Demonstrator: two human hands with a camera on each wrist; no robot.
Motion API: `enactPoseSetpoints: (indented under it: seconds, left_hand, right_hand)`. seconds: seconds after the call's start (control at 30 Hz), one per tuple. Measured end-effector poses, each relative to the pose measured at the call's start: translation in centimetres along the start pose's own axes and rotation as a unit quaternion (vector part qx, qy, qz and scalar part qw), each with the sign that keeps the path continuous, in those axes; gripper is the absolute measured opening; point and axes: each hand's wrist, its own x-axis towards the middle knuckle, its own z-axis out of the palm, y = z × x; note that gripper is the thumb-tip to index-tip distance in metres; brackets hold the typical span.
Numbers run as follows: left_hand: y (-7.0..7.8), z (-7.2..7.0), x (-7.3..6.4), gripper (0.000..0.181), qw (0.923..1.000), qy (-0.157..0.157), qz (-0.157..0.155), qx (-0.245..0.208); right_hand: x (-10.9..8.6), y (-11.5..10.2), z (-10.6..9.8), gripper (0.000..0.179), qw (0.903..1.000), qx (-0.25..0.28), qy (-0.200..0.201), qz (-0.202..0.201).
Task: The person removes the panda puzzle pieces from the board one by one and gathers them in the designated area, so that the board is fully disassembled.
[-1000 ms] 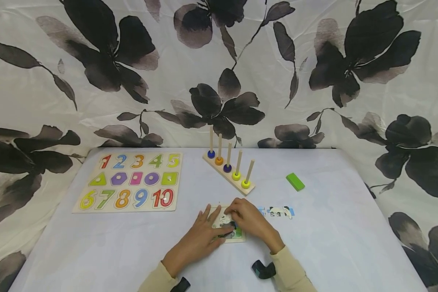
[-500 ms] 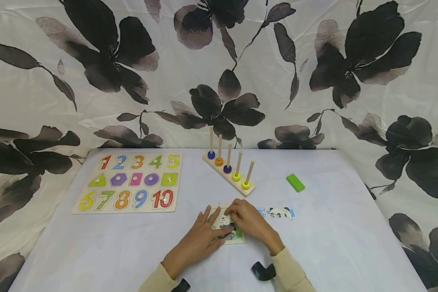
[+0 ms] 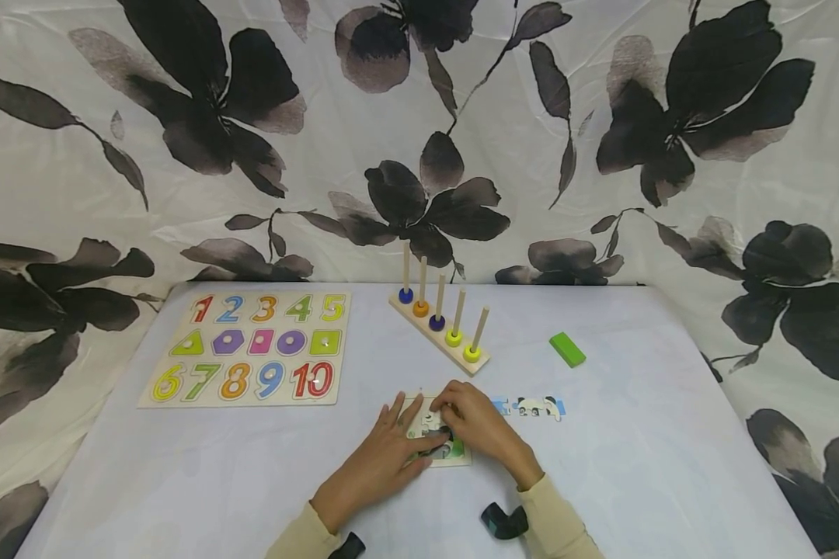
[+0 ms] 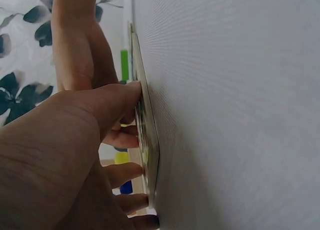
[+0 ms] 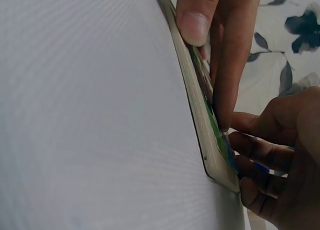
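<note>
In the head view, a small wooden animal puzzle (image 3: 459, 460) lies flat near the middle of the white table, largely covered by both hands. My left hand (image 3: 384, 458) rests over its left side, fingers spread and thumb across the black-and-white picture; the left wrist view has this thumb (image 4: 131, 92) on the board. My right hand (image 3: 478, 419) comes from the right with bent fingers, tips on the puzzle's upper part. In the right wrist view the right fingertips (image 5: 240, 140) meet the board's far end; whether they pinch a piece is hidden. Loose panda puzzle pieces (image 3: 540, 407) lie just right of this hand.
A number-and-shape board (image 3: 245, 349) lies at the left. Behind the puzzle stands a wooden peg stand (image 3: 439, 330) with coloured rings. To its right is a green block (image 3: 568, 349). Black wrist mounts (image 3: 505, 520) sit by both sleeves. A floral cloth hangs behind.
</note>
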Motion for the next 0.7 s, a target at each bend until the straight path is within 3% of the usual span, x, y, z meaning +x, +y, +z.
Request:
enactPoseSetpoints:
  seconds: [0.7]
  left_hand:
    - [0.16,-0.07,0.03,0.037,1.0000,-0.003,-0.002,-0.005]
  right_hand:
    - [-0.09,0.05,-0.03,0.017,0.9995,0.029,0.005,0.014]
